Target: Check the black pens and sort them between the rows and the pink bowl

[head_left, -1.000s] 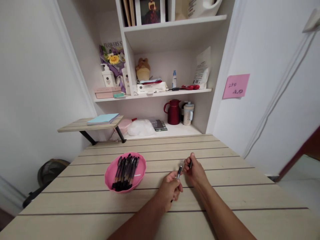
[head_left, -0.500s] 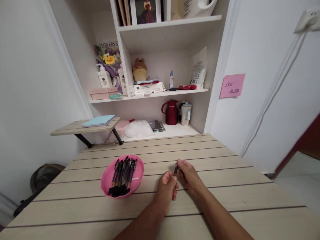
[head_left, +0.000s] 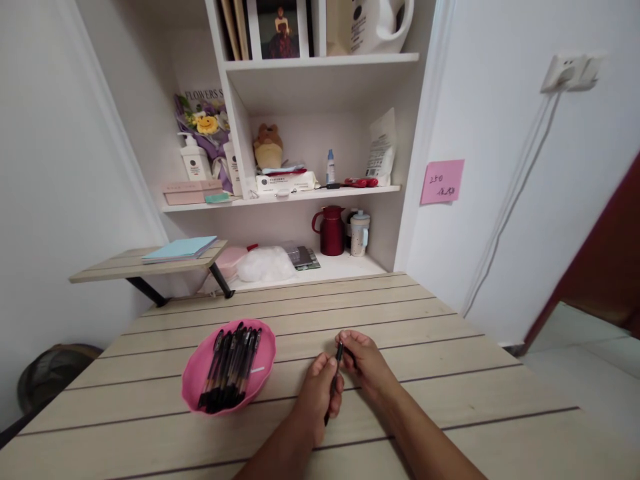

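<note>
A black pen (head_left: 339, 361) slants between my two hands above the table. My left hand (head_left: 320, 387) is closed around its middle, and the pen's lower end sticks out below the fist. My right hand (head_left: 361, 353) pinches at the pen's upper end with thumb and forefinger. Something dark shows under the right fingers, too small to make out. To the left, a pink scalloped bowl (head_left: 191, 379) holds several black pens (head_left: 231, 367) lying side by side. A short white strip (head_left: 257, 370) lies in the bowl, right of the pens.
The slatted wooden table (head_left: 425, 413) reaches back to white shelving (head_left: 325, 65). A small raised stand (head_left: 110, 265) with blue paper (head_left: 181, 248) is at the back left. A red jug (head_left: 332, 232) and a cup (head_left: 359, 233) stand on the lowest shelf. A pink note (head_left: 443, 181) sticks to the wall.
The view has shifted, so the bowl and shelves sit slightly lower and further left. More of the pen now shows, above and below my left fist.
</note>
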A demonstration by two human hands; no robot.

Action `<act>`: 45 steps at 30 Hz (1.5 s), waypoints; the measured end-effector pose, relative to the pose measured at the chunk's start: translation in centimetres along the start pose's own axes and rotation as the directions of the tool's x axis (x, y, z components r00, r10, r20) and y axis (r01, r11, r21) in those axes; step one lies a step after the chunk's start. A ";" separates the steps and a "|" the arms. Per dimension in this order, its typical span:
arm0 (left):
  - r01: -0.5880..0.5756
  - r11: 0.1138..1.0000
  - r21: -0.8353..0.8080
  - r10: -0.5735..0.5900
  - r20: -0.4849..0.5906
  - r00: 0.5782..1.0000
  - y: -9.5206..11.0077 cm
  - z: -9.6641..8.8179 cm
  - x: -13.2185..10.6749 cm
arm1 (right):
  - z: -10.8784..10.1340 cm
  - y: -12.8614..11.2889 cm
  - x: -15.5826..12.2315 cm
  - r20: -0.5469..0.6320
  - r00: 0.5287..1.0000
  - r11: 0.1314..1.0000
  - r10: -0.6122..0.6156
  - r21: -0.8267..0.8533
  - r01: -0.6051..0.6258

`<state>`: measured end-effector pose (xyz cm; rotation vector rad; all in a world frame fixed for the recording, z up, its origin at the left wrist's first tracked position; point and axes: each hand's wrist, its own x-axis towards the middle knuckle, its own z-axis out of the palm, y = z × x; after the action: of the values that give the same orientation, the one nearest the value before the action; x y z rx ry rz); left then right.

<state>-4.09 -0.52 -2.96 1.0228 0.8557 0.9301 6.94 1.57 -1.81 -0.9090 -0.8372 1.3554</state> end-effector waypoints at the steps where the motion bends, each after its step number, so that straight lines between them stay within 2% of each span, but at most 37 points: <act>1: 0.003 1.000 -0.011 -0.003 0.005 1.000 0.1 0.0 -0.1 | 0.0 -0.1 -0.1 0.018 1.000 1.000 0.004 0.025 -0.005; 5: -0.014 1.000 -0.002 0.014 -0.006 1.000 0.0 -0.1 -0.2 | -0.1 0.0 -0.2 -0.006 1.000 0.997 -0.006 0.078 0.007; 10: -0.011 1.000 0.017 0.011 -0.008 1.000 -0.1 -0.2 -0.1 | -0.5 0.4 -0.1 -0.067 0.998 0.998 -0.011 -0.059 0.007; 16: 0.007 1.000 -0.009 -0.007 -0.009 1.000 0.2 -0.2 -0.3 | -0.2 0.1 -0.4 0.010 1.000 0.998 -0.004 0.055 0.003; 22: 0.019 1.000 -0.010 -0.019 -0.022 1.000 0.4 -0.1 -0.4 | -0.3 0.2 -0.4 0.002 1.000 1.000 -0.004 -0.002 0.004; 27: 0.040 0.999 -0.024 -0.041 -0.038 0.998 0.4 -0.1 -0.4 | -0.2 0.1 -0.4 0.019 1.000 0.996 0.006 0.090 -0.007; 32: 0.031 0.999 -0.006 -0.032 -0.041 0.999 0.4 -0.1 -0.4 | -0.2 0.1 -0.4 -0.012 1.000 1.000 0.008 0.008 -0.008; 37: 0.035 0.999 -0.023 -0.035 -0.029 0.999 0.4 -0.1 -0.5 | -0.2 0.0 -0.5 0.024 0.999 0.996 0.031 0.088 -0.033; 41: 0.022 1.000 -0.016 -0.023 -0.031 0.999 0.5 -0.1 -0.6 | -0.1 0.0 -0.6 -0.004 0.999 0.999 0.043 0.011 -0.043; 45: 0.027 1.000 -0.005 -0.027 -0.032 0.999 0.6 0.0 -0.6 | -0.1 -0.2 -0.5 0.064 0.998 0.999 0.005 0.032 -0.007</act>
<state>-4.46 -0.95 -2.29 0.9929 0.8919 0.9274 7.06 1.02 -1.64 -0.8477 -0.8592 1.4055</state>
